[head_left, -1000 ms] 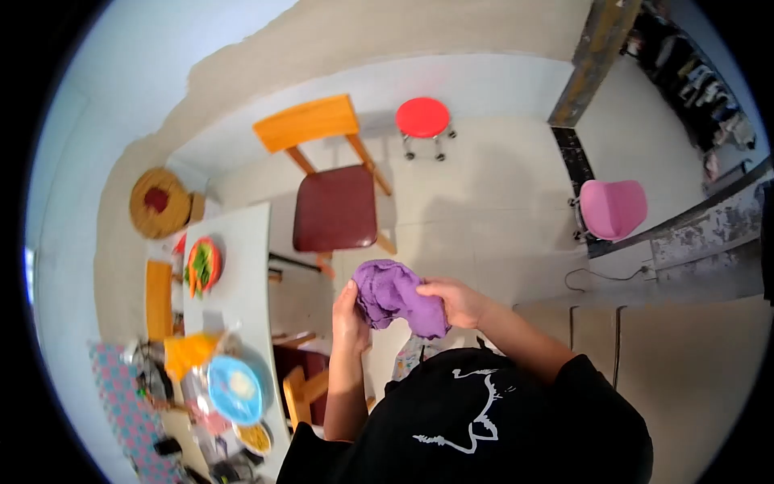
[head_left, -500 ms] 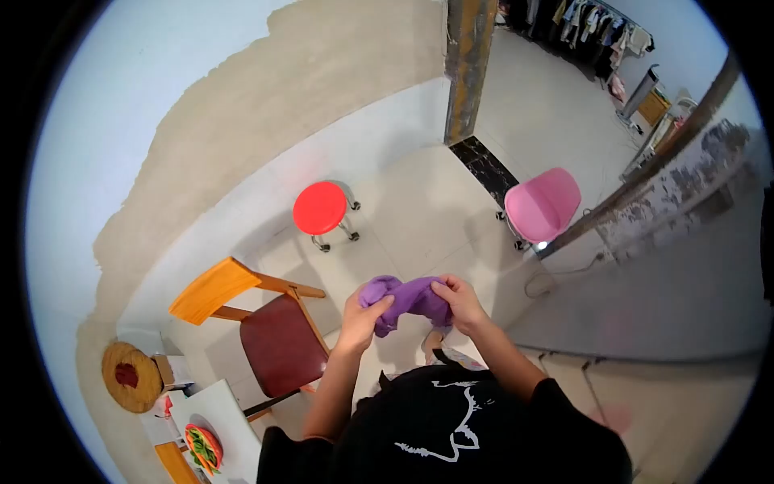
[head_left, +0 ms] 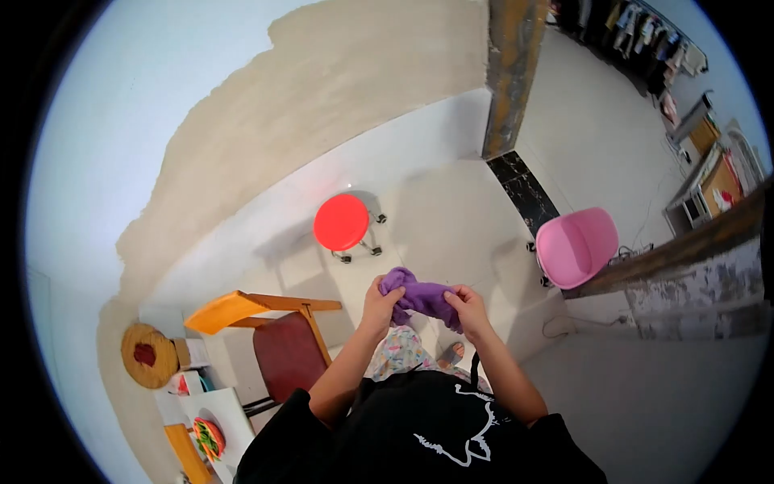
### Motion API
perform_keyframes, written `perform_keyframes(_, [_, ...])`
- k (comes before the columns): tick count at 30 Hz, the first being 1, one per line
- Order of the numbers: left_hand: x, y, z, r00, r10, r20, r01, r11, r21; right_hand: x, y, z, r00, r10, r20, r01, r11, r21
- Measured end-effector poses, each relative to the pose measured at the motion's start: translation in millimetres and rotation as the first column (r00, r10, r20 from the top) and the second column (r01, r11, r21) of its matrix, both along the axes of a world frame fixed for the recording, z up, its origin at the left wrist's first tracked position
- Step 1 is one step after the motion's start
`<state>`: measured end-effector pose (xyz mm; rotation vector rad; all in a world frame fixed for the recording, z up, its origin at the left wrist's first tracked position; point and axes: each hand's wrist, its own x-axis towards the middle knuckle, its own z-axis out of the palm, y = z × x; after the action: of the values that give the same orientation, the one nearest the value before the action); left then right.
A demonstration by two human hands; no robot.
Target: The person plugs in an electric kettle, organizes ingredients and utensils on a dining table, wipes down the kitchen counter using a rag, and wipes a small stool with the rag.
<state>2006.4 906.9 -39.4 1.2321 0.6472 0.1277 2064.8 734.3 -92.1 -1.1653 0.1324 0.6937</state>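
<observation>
A bunched purple cloth [head_left: 422, 298] is stretched between my two hands in front of my body, above the floor. My left hand [head_left: 379, 308] grips its left end, thumb pressed on top. The right end is pinched by my right hand [head_left: 468, 310], between thumb and fingers. The cloth sags and hangs in folds between the hands. Whether it is a towel or a garment, I cannot tell.
Ahead stands a round red stool [head_left: 341, 223] on casters. A pink wheeled chair [head_left: 576, 248] is at the right, by a doorway. To the left are a wooden chair [head_left: 289, 355] and a white table [head_left: 228, 411] bearing a red bowl [head_left: 209, 440].
The view has turned, so the stools and chairs sit differently in it. Both hands still hold the purple cloth, and its folds have shifted slightly. A sandalled foot now shows below.
</observation>
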Motion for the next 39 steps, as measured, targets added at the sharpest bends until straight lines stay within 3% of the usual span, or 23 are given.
perform_keyframes(6, [10, 69, -25, 0.977, 0.209, 0.048, -0.206, 0.976, -0.067, 49, 72, 3, 0.958, 0.267, 0.104, -0.251, 0.957, -0.143])
perform_keyframes(10, [18, 124, -23, 0.92, 0.389, 0.045, -0.372, 0.905, -0.208, 81, 142, 3, 0.869, 0.446, 0.213, -0.387, 0.882, -0.268])
perform_keyframes(17, [-10, 185, -47, 0.758, 0.647, 0.086, -0.62, 0.755, -0.213, 107, 259, -8, 0.559, 0.808, 0.184, -0.698, 0.579, -0.421])
perform_keyframes(20, [-23, 198, -57, 0.63, 0.775, 0.062, -0.74, 0.622, -0.256, 109, 302, -26, 0.439, 0.876, 0.202, -0.778, 0.482, -0.403])
perform_keyframes(23, [-37, 199, -67, 0.375, 0.927, -0.022, -0.898, 0.357, -0.259, 122, 336, -74, 0.311, 0.902, 0.3, -0.771, 0.424, -0.475])
perform_keyframes(25, [-50, 194, -80, 0.233, 0.971, -0.05, -0.936, 0.211, -0.283, 138, 349, -119, 0.303, 0.933, 0.195, -0.714, 0.358, -0.602])
perform_keyframes(27, [-51, 192, -84, 0.05, 0.995, -0.085, -0.958, 0.023, -0.286, 154, 367, -156, 0.232, 0.949, 0.215, -0.722, 0.316, -0.616])
perform_keyframes(29, [-43, 190, -83, -0.044, 0.994, -0.102, -0.958, -0.071, -0.277, 176, 380, -189, 0.187, 0.955, 0.231, -0.719, 0.294, -0.63])
perform_keyframes(30, [-38, 189, -84, -0.093, 0.989, -0.112, -0.952, -0.121, -0.281, 185, 388, -205, 0.078, 0.972, 0.22, -0.642, 0.218, -0.735])
perform_keyframes(31, [-35, 184, -105, -0.159, 0.984, -0.084, -0.962, -0.173, -0.211, 193, 397, -220, -0.014, 0.98, 0.199, -0.546, 0.16, -0.822])
perform_keyframes(33, [-19, 174, -135, -0.326, 0.932, -0.161, -0.938, -0.339, -0.066, 214, 404, -251, -0.038, 0.987, 0.154, -0.511, 0.113, -0.852])
perform_keyframes(36, [18, 180, -155, -0.372, 0.902, -0.218, -0.903, -0.298, 0.308, 239, 433, -278, -0.083, 0.994, 0.071, -0.448, 0.026, -0.894])
perform_keyframes(39, [31, 180, -220, -0.402, 0.858, -0.32, -0.884, -0.272, 0.381, 250, 458, -297, -0.114, 0.993, 0.01, -0.392, -0.036, -0.919])
